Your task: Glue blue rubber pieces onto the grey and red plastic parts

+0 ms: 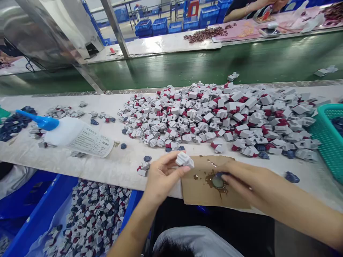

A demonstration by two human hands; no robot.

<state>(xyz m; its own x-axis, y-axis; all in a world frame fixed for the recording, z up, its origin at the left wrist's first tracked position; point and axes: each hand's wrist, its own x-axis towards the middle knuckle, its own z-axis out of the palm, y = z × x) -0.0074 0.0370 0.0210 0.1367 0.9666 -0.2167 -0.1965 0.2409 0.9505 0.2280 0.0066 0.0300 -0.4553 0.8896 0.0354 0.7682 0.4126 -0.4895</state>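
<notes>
My left hand [162, 178] is closed around a small light grey plastic part [184, 160], pinched between thumb and fingers above the table's front edge. To the right, my right hand [246, 180] reaches over a piece of brown cardboard [194, 194]. Its fingertips pinch a small dark blue piece [220, 175], mostly hidden by the fingers. The piece is right at a small round dish [218, 182] of liquid, though I cannot tell whether it touches. Wet brown stains and drops surround the dish on the cardboard.
A large heap of grey and dark red parts [187, 114] spreads behind my hands. At left lies a white glue bottle [77, 134] with a blue nozzle. A blue bin [40, 214] holds more parts. A green basket [328, 142] stands right. Beyond runs a green conveyor [171, 67]; a co-worker's arm [246, 9] shows behind it.
</notes>
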